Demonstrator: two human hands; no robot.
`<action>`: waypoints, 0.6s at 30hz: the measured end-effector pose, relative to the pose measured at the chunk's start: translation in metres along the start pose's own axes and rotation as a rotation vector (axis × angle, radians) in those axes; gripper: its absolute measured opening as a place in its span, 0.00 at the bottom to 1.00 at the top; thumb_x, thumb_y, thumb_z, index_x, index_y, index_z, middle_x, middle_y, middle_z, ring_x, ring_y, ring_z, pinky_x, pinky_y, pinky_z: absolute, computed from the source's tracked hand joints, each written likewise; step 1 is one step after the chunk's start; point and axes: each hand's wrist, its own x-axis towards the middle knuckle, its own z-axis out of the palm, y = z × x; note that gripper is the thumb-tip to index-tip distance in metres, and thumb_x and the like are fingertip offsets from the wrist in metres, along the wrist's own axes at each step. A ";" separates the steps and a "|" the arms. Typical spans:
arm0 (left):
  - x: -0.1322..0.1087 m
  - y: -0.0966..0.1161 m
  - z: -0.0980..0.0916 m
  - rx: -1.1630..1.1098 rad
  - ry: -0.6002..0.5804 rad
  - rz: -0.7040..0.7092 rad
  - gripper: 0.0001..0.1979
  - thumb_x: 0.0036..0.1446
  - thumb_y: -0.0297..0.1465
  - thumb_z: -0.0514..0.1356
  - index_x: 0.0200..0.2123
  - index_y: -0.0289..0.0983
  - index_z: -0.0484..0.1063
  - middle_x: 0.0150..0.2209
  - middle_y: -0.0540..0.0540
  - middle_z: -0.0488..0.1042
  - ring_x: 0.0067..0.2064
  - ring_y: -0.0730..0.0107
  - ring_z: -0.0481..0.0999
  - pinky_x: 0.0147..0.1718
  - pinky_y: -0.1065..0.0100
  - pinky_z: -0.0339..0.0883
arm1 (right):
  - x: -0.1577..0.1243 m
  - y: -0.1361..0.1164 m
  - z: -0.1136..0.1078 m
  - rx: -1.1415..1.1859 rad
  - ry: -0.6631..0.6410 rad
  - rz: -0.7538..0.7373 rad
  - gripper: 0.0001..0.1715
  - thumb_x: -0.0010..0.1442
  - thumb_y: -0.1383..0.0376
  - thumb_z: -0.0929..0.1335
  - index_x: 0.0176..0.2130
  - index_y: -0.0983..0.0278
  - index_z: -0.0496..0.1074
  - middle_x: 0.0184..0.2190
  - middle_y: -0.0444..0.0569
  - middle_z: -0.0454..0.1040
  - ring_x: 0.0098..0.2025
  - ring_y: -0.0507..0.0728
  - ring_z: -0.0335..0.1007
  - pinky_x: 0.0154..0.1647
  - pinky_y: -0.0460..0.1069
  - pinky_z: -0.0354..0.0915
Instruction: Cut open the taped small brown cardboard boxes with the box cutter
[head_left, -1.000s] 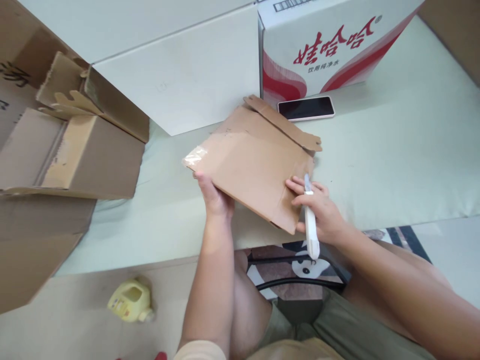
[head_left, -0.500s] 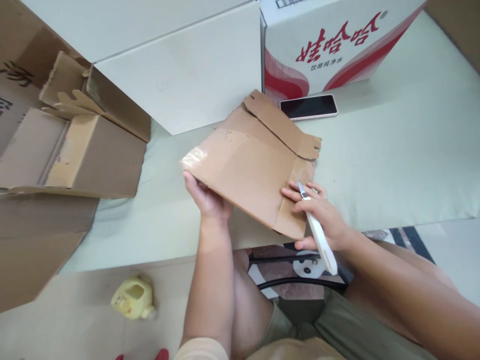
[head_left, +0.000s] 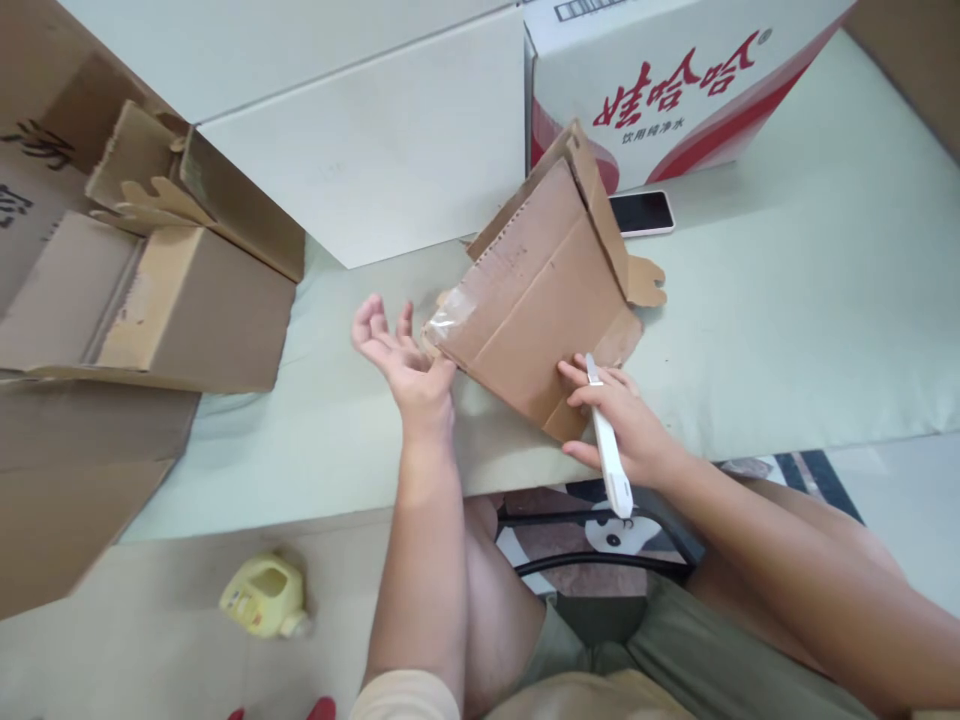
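Note:
A partly folded brown cardboard box (head_left: 540,310) is tilted above the pale green surface, its far flaps standing up and clear tape along its left edge. My left hand (head_left: 409,365) is at its left corner, fingers spread and curled upward, the thumb side against the cardboard. My right hand (head_left: 619,415) presses its fingertips on the near right part of the box. Across that hand lies a white utility knife (head_left: 611,455), held between the fingers, its blade pointing away from me.
Behind the box stand a white carton (head_left: 375,150) and a red-lettered white carton (head_left: 675,100), with a phone (head_left: 649,212) before the latter. Open brown cartons (head_left: 225,300) are stacked at left. A yellow jug (head_left: 266,595) lies on the floor.
The cardboard box has turned and tipped up, its flaps rising and covering part of the phone. My left hand has loosened its grip and spread its fingers. The knife has shifted slightly left.

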 end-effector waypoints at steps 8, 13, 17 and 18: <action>-0.008 0.008 -0.012 0.232 -0.212 0.098 0.22 0.56 0.40 0.68 0.54 0.47 0.73 0.73 0.42 0.54 0.75 0.51 0.56 0.67 0.52 0.64 | 0.003 0.004 -0.005 -0.025 0.069 0.106 0.15 0.64 0.58 0.69 0.49 0.57 0.66 0.65 0.63 0.71 0.70 0.74 0.64 0.63 0.76 0.61; -0.011 0.009 -0.004 0.049 -0.243 0.095 0.24 0.57 0.43 0.69 0.54 0.45 0.72 0.52 0.43 0.76 0.53 0.63 0.79 0.51 0.64 0.74 | 0.003 0.002 -0.008 0.012 0.115 0.133 0.17 0.62 0.61 0.71 0.49 0.56 0.66 0.63 0.59 0.74 0.67 0.71 0.69 0.62 0.73 0.66; -0.014 0.008 0.006 -0.076 -0.275 0.004 0.31 0.57 0.48 0.69 0.60 0.48 0.66 0.35 0.52 0.73 0.29 0.74 0.73 0.36 0.68 0.73 | 0.001 0.003 -0.010 0.028 0.171 0.202 0.18 0.62 0.60 0.71 0.50 0.55 0.66 0.62 0.57 0.76 0.64 0.70 0.74 0.60 0.70 0.70; -0.014 0.008 0.007 -0.083 -0.295 -0.010 0.35 0.55 0.48 0.70 0.63 0.50 0.63 0.34 0.52 0.73 0.28 0.74 0.72 0.36 0.67 0.73 | 0.000 0.004 -0.010 0.028 0.172 0.216 0.18 0.62 0.60 0.71 0.51 0.55 0.66 0.62 0.57 0.76 0.62 0.70 0.75 0.59 0.69 0.71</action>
